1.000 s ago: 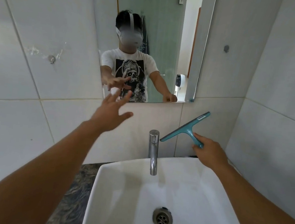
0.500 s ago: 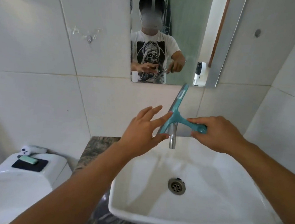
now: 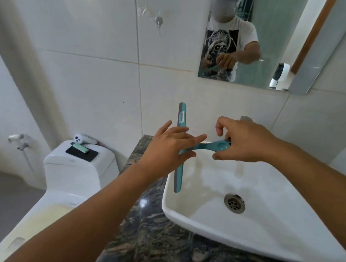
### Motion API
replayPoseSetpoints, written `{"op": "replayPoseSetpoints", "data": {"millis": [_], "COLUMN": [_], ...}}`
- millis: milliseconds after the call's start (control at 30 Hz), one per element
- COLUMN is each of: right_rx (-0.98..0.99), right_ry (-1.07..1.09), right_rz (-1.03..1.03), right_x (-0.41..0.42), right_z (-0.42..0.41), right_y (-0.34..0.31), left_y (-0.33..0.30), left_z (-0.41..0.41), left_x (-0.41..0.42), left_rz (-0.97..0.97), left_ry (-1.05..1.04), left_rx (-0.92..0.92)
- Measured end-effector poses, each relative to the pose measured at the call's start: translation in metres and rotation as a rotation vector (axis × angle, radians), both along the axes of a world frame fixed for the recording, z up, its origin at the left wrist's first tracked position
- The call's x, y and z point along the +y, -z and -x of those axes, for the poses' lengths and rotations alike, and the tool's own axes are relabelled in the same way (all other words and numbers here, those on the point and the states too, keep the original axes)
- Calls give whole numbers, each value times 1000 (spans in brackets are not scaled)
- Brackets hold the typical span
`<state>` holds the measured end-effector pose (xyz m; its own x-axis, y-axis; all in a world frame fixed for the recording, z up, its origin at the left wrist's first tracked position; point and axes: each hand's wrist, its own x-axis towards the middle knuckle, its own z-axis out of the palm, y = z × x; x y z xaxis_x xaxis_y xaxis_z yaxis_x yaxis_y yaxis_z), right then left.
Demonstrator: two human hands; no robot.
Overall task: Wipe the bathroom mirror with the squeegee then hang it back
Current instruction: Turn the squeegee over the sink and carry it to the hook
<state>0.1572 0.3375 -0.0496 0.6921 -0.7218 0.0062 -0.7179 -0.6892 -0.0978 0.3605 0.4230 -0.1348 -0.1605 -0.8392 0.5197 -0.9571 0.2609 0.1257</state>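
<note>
**Squeegee held over the sink's left edge, both hands on it**

Your right hand (image 3: 244,141) is closed around the end of the teal squeegee (image 3: 180,152) handle, thumb below and fingers curled over the top, so the handle runs sideways toward your left. Your left hand (image 3: 167,147) is spread, fingers straight and fanned, lying across the point where the handle meets the blade; it looks to be touching the squeegee there, though you cannot tell from this angle whether any finger actually grips it.

The blade stands nearly upright, just above the left rim of the white sink (image 3: 263,239). Its upper end, carrying a small label, rises against the tiled wall behind the sink; its lower end hangs down inside the basin's left edge. The drain (image 3: 234,203) sits to the right of the blade, lower in the basin.

The mirror (image 3: 268,41) hangs on the wall above the sink, well apart from the squeegee, and shows your hands and the tool in reflection. A wall hook (image 3: 159,21) is fixed to the tile up and to the left of the sink, left of the mirror. The toilet (image 3: 77,164) stands left of the sink, past the dark marbled counter (image 3: 158,244) that carries the basin.
</note>
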Motion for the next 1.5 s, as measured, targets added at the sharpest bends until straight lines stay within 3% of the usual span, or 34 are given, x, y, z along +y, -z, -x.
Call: {"op": "replayPoseSetpoints", "data": {"millis": [167, 400, 533, 733, 833, 1233, 1500], "right_rx": [55, -19, -315, -1029, -1232, -1309, -1343], "right_ry": [-77, -103, -38, 268, 306, 398, 441], "right_rz": [89, 280, 323, -210, -297, -216, -118], "right_x": [4, 3, 3, 7, 9, -45, -109], "right_z": [-20, -30, -35, -37, -32, 63, 150], "right_y": [-8, -9, 4, 33, 48, 43, 29], "left_y": [11, 24, 23, 14, 15, -22, -44], "left_z": [-5, 1, 11, 40, 60, 141, 230], "left_x": [12, 17, 11, -5, -15, -85, -172], "left_rz": [22, -24, -13, 37, 46, 22, -71], "left_ry": [49, -27, -132, -217, -205, -49, 23], "left_rx": [7, 234, 494, 600, 638, 914, 978]}}
